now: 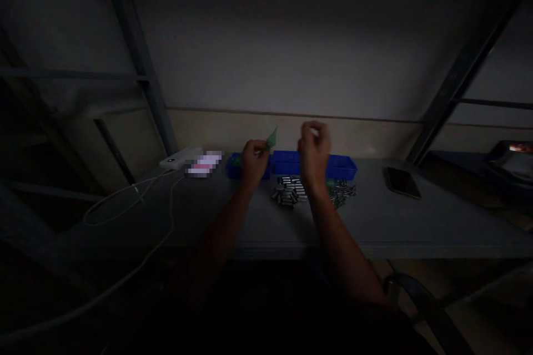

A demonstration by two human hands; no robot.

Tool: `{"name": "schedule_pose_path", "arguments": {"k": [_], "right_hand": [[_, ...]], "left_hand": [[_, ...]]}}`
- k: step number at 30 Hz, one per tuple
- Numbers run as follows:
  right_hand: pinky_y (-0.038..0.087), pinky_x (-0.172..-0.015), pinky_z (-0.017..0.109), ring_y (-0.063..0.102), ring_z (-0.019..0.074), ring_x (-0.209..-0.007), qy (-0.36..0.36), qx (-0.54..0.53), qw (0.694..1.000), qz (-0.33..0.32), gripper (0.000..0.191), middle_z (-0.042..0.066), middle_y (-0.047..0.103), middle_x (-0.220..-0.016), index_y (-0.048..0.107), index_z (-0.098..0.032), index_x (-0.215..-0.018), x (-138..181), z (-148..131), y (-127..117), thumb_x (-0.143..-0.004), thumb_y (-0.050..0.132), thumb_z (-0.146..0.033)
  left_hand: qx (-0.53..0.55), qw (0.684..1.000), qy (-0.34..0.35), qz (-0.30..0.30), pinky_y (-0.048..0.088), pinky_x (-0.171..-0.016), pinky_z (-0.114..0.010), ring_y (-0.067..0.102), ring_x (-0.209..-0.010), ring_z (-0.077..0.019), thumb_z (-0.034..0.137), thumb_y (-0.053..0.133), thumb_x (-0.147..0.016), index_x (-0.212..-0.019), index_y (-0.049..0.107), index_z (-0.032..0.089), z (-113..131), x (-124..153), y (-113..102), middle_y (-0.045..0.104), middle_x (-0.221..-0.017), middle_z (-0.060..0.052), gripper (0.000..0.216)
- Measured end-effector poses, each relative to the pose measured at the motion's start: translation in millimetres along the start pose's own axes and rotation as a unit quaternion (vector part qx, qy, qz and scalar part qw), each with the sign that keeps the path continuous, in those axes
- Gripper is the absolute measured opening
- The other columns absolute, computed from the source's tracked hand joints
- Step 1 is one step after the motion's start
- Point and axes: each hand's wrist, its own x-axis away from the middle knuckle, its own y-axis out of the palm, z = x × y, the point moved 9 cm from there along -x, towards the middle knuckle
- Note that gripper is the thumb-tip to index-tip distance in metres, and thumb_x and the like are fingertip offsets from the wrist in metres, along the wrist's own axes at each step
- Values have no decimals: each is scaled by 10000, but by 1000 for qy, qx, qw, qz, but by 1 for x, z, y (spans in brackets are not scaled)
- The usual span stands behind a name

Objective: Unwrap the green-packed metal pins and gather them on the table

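Film (272, 139), green, beyond left hand (254, 162), fingertips (261, 145) clamped on it; right hand (313, 151), grip unclear

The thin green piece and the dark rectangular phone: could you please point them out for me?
Thin green piece (272, 139): head view, its middle.
Dark rectangular phone (402, 182): head view, its screen.

Legible lettering: none from my remote seat. Nine o'clock: one lit screen (204, 164), pixelated, unreadable to me. Three o'clock, far edge: one bright patch (521, 148), too small for me to read.
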Motion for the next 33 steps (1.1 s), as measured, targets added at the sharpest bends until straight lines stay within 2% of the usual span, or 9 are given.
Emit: {"name": "schedule_pose_path", "arguments": {"k": [5,8,13,15,18,21,24,27,33], "right_hand": [[305,-468,207,397,68,-466,185,-41,969,-156,350,-42,497,-554,591,-154,-766,-1,64,61,-688,622,-494],[275,-447,205,350,62,-437,204,-71,966,-143,292,-63,457,-502,557,-159,-660,-2,85,54,-661,629,-443],[434,-649,239,514,115,-636,114,-22,987,-109,106,-34,583,-652,611,-172,-739,-2,88,26,-665,561,-230],[445,-793,290,548,144,-765,41,22,993,-111,173,-5,610,-739,637,-177,-750,0,79,25,-656,497,-139],[394,-942,340,537,184,-955,-62,91,986,-122,302,50,598,-912,675,-177,-781,6,66,35,-604,461,-60],[381,-973,342,510,204,-1042,-89,127,980,-122,365,79,543,-1038,688,-181,-882,9,64,43,-602,490,-55],[440,-874,323,552,179,-911,-14,119,991,-66,430,75,545,-1026,621,-193,-1088,6,75,32,-679,515,-115],[463,-642,274,541,138,-634,141,68,987,-24,402,26,586,-779,551,-169,-1157,7,96,20,-767,529,-260],[278,-365,217,385,98,-327,313,-134,935,-103,527,-40,461,-417,578,-149,-869,23,106,42,-813,374,-632]], "left_hand": [[-100,993,53,-38,481,-809,-266,536,-1033,-180,18,560,-634,-670,513,206,16,6,7,571,-1017,-50,197],[-126,989,34,-72,468,-850,-296,533,-1021,-193,-4,542,-618,-654,530,207,8,7,14,565,-978,-50,214],[-115,990,-33,-81,444,-835,-292,554,-886,-179,72,561,-662,-656,586,189,-10,5,16,583,-829,-34,120],[-65,986,-123,-88,453,-714,-263,559,-741,-156,221,557,-748,-683,612,183,-26,7,17,593,-737,-21,94],[24,961,-247,-126,392,-522,-225,520,-563,-122,428,517,-797,-720,635,168,-45,17,25,589,-643,-14,296],[105,947,-270,-138,374,-503,-190,531,-567,-93,342,624,-726,-778,642,158,-48,19,31,608,-684,-8,192],[161,948,-262,-82,407,-555,-179,561,-627,-89,204,641,-686,-910,627,171,-50,14,24,619,-735,2,228],[158,962,-222,-32,423,-593,-186,567,-657,-93,185,614,-699,-987,609,188,-49,7,14,627,-764,5,288],[103,981,-114,-122,450,-803,-250,594,-843,-138,182,579,-706,-832,665,192,-27,4,24,651,-846,-18,153]]}}
